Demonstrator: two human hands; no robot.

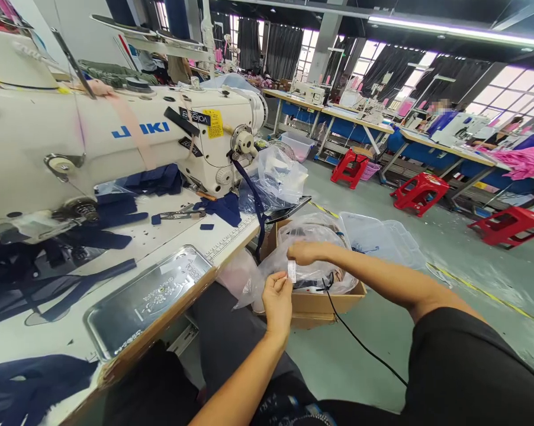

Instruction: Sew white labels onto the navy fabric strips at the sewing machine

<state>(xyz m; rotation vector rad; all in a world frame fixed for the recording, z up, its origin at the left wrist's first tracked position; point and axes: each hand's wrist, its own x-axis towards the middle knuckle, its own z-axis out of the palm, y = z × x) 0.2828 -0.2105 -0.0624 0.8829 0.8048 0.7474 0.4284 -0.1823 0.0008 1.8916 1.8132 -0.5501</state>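
Between my two hands is a small white label [292, 271] with faint print, too small to read. My left hand [277, 299] pinches its lower left edge between thumb and fingers. From above, my right hand [303, 252] is closed on the label's top end. Both hands are over an open cardboard box [327, 305] beside the sewing table. Clear plastic bags [311, 231] fill the box, with some dark and white items among them that I cannot make out.
A white sewing machine [160, 130] stands on the table at left, with navy fabric pieces [116, 236], thread snips [178, 215] and a metal tin lid [154, 302]. A black cable [360, 343] runs from the box across the floor. Red stools [420, 194] stand further right.
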